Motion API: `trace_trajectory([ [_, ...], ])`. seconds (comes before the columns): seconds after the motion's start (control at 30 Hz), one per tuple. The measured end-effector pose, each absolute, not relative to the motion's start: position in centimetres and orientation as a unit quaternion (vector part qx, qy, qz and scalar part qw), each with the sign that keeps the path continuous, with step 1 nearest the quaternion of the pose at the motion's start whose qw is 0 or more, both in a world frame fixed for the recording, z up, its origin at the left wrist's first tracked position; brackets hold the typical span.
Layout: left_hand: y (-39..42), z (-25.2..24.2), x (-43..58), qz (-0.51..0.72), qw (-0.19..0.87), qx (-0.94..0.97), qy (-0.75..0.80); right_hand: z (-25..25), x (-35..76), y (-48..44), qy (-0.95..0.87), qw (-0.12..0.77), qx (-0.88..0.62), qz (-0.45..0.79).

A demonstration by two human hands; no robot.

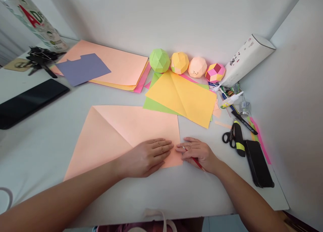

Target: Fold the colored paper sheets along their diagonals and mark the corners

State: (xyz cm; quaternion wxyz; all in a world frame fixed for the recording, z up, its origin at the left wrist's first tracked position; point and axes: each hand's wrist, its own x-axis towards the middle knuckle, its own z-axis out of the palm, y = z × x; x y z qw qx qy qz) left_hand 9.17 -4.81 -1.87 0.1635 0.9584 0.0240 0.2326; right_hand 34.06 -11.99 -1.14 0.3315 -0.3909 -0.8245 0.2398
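A large peach sheet of paper [126, 131] lies folded along a diagonal on the white table [50, 131]. My left hand [147, 157] lies flat on its lower right corner, fingers stretched out and pressing the paper down. My right hand [196, 153] rests just beside that corner, fingers curled around a thin red pencil [196, 162] whose tip touches the paper's right edge.
Yellow and green sheets [181, 99] lie behind the peach one. Several paper balls [159, 60] line the wall. Scissors [229, 137], pens, a black phone [258, 163] and a white carton [248, 58] crowd the right. More paper, keys and a dark tablet [27, 100] sit left.
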Motion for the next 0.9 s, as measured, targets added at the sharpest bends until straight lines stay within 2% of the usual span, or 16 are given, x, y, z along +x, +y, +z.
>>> trace_trajectory([
  [0.2,-4.78,-2.27,9.12,0.233,0.164,0.957,0.062,-1.33,34.12,-11.87,-0.820,0.354,-0.377,0.246],
  [0.9,-4.71,-1.86,9.13,0.229,0.193,0.954,0.023,-1.23,34.09,-11.86,-0.830,0.346,-0.370,0.232],
])
